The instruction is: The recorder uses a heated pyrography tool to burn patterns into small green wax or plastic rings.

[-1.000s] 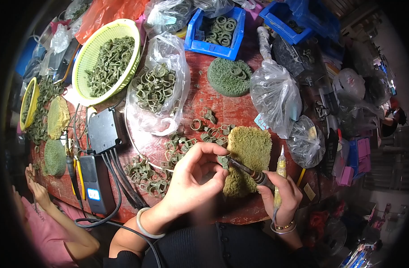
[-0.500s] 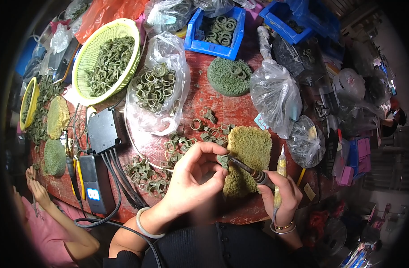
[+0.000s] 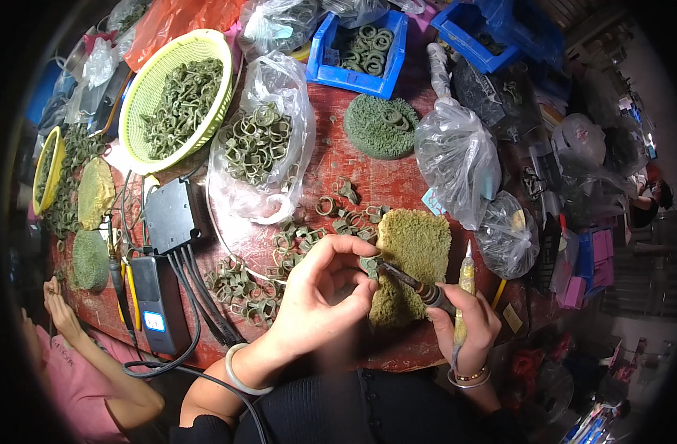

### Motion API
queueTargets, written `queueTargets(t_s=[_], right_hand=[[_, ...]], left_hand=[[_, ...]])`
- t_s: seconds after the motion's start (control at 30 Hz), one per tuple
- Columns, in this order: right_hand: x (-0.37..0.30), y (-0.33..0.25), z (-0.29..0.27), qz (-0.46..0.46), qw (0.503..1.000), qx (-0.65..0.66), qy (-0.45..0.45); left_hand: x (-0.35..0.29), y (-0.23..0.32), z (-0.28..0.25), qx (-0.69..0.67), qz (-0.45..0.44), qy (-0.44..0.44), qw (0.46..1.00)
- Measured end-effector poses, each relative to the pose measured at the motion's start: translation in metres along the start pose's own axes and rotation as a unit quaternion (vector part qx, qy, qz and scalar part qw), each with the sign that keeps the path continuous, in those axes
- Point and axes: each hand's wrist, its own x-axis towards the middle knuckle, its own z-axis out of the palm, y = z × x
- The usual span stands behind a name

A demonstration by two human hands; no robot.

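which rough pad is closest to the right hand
The squarish olive-yellow pad, beside the right hand; the round green pad lies farther up, the other two pads far left.

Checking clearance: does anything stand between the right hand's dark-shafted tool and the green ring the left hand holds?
Nothing visible does: the dark-shafted tool ends right by the green ring; contact is unclear.

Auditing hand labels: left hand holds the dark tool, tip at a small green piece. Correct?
No, not the left hand: the head view shows the right hand holding the dark tool, its tip at the small green piece.
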Motion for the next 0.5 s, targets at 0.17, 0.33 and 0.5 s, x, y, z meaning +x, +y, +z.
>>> queueTargets(t_s=[0.17,0.33,0.5], right_hand=[[0.000,0.000,0.000,0.006,1.000,0.000,0.002],[-0.004,0.003,-0.002,0.019,1.000,0.008,0.017],[-0.001,0.007,-0.017,0.042,0.997,-0.051,0.033]], left_hand=[[0.000,0.000,0.000,-0.005,-0.008,0.002,1.000],[0.001,0.000,-0.001,0.003,0.004,-0.003,1.000],[0.002,-0.004,-0.002,0.015,0.044,-0.013,0.999]])
